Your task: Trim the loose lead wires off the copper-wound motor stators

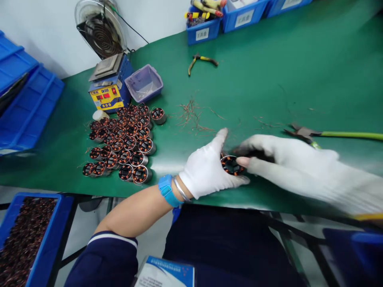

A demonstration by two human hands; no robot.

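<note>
My left hand (209, 169), in a white glove, is wrapped round a motor stator (231, 165) near the table's front edge. Orange-copper windings ring its dark opening, which faces up. From the right, my right hand (278, 159) reaches to the same stator. Its bare thumb tip lies at the stator's right rim, and the other gloved fingers are curled and partly blurred; whatever they pinch is hidden. Just beyond my right hand lie cutting pliers (302, 132) with green handles. Several more stators (130, 142) stand upright in a group to the left.
Copper wire scraps (191, 115) litter the green table (269, 79). Small yellow-handled pliers (202, 59) lie farther back. A purple tray (145, 83) sits beside a blue-yellow soldering unit (109, 89). Blue bins (203, 32) line the back; a blue crate (28, 195) stands below left.
</note>
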